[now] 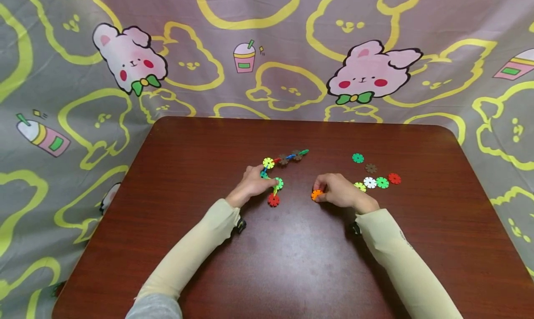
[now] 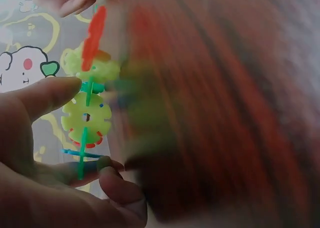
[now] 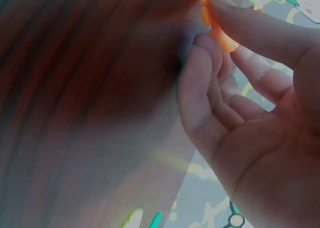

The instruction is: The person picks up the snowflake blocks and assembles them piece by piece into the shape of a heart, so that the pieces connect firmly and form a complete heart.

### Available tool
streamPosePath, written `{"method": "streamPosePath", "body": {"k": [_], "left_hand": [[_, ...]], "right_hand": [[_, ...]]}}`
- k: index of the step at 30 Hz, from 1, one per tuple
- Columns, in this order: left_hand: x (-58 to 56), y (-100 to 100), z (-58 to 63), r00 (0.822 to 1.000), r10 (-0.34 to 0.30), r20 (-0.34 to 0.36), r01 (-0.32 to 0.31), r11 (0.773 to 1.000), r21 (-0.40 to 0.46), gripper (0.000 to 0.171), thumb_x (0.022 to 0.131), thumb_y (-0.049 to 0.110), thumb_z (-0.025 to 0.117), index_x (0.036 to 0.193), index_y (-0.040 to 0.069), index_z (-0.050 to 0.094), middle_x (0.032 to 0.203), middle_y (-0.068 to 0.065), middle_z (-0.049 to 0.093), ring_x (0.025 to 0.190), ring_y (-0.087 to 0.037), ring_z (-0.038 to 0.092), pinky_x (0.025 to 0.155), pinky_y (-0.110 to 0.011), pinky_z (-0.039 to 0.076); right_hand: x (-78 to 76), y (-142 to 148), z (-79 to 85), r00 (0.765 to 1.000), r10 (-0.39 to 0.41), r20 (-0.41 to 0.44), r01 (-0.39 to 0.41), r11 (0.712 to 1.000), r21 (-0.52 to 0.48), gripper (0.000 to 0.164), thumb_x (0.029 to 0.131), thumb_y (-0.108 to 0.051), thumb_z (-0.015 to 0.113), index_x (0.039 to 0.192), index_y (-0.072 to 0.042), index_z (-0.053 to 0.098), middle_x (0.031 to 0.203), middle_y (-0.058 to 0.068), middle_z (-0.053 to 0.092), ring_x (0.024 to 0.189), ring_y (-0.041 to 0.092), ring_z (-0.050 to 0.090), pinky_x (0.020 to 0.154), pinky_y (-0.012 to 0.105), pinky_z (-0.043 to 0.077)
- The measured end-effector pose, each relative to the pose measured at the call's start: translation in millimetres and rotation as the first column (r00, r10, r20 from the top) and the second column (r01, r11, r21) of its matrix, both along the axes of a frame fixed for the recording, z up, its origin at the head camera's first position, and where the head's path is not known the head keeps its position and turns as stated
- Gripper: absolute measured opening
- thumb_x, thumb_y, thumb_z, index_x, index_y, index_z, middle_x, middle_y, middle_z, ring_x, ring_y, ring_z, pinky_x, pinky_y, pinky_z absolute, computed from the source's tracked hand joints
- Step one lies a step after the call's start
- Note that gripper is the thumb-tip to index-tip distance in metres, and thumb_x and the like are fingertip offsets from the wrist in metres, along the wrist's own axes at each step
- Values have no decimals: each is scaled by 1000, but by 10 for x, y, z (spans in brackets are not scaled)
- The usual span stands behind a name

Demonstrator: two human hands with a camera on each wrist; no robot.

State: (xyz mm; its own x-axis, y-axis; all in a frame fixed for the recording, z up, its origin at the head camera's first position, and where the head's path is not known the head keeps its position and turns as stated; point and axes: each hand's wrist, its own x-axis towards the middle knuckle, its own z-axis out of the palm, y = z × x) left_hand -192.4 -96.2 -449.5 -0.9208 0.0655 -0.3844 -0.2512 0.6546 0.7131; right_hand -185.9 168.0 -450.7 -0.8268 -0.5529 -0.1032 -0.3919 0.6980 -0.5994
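Head view alone shows us the loose red disc [image 1: 394, 178], right of centre; near centre, the left hand [image 1: 251, 183] grips the disc chain [image 1: 268, 163] between thumb and fingers; the right hand [image 1: 340, 190] pinches an orange disc [image 1: 316, 195] left of its palm.

A small screened-off nook

Patterned cloth [image 1: 292, 45] hangs beyond the far edge of the desk [image 1: 200, 140] and along its left and right edges. Pink rabbits [image 1: 133, 61], drink cups [image 1: 244, 61] and yellow outlines [image 1: 250, 22] make it playful and homely. The desk is red-brown with rounded far corners. Whether a home lies behind the cloth, I cannot tell.
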Motion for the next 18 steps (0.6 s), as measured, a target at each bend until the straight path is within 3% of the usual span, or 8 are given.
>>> {"method": "streamPosePath", "body": {"k": [7, 13, 18], "left_hand": [[8, -52, -2, 1000, 6, 13, -6, 1000, 16, 81, 84, 39, 69, 150, 10, 32, 143, -23, 29, 135, -37, 35, 110, -50, 35], [72, -189, 2, 999, 0, -35, 2, 998, 59, 54, 89, 36, 65, 132, 7, 50, 128, -17, 39, 116, -29, 45, 97, -42, 40], [155, -297, 6, 998, 8, -64, -5, 999, 53, 43, 91, 34, 62, 122, 7, 50, 121, -16, 45, 109, -27, 47, 89, -39, 41]], "right_hand": [[19, -216, 13, 1000, 26, 7, -25, 999, -41, 14, 81, -10, 76, 83, -13, 63, 75, -4, 64, 69, 10, 55, 68, 28, 44], [65, -413, 12, 997, 71, -9, -71, 995, -67, 13, 82, -10, 75, 82, -12, 62, 73, -4, 64, 66, 8, 53, 66, 26, 43], [101, -534, 28, 997, 77, 30, -75, 995, -70, 11, 84, -10, 73, 83, -12, 62, 75, -4, 63, 69, 10, 53, 67, 26, 44]]}}
